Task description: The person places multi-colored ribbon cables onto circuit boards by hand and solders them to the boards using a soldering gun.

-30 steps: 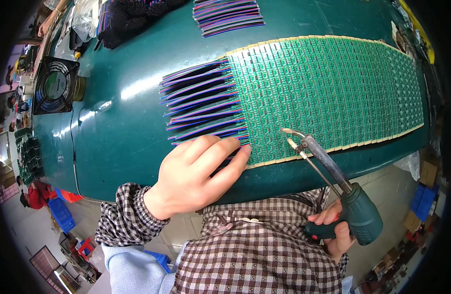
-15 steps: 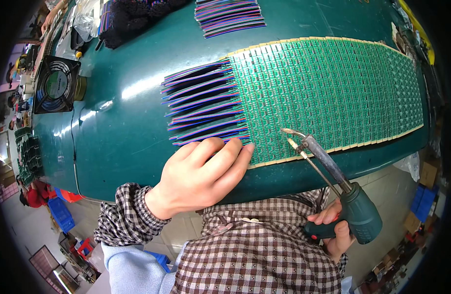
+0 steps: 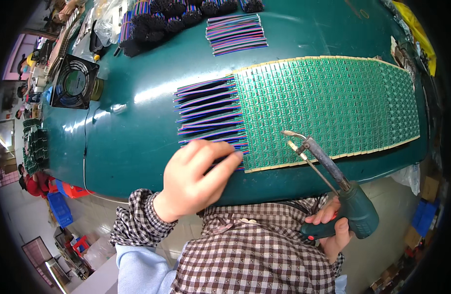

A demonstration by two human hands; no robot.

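Observation:
My left hand [image 3: 197,177] is over the near end of a row of multicoloured ribbon wires [image 3: 208,107], fingers bent and drawn together at the nearest wire close to its board end. The hand hides part of that wire. The wires run side by side to the left edge of a wide sheet of green circuit boards [image 3: 323,108] with pale border strips. In my right hand [image 3: 340,237], fingers closed round the handle, is a dark green soldering gun [image 3: 361,210]. Its bent tip and thin feed tube point left, over the near part of the boards.
A flat stack of ribbon wires [image 3: 237,34] lies beyond the boards. Dark bundles of wires [image 3: 159,19] are piled at the far left. A square black fan [image 3: 74,82] stands on the left of the green table [image 3: 122,161], its cord running toward the near edge.
My left hand has drawn back slightly left from the boards' edge. The gun stays in my right hand, barely moved. The whole view has shifted, showing more of the table's far side.

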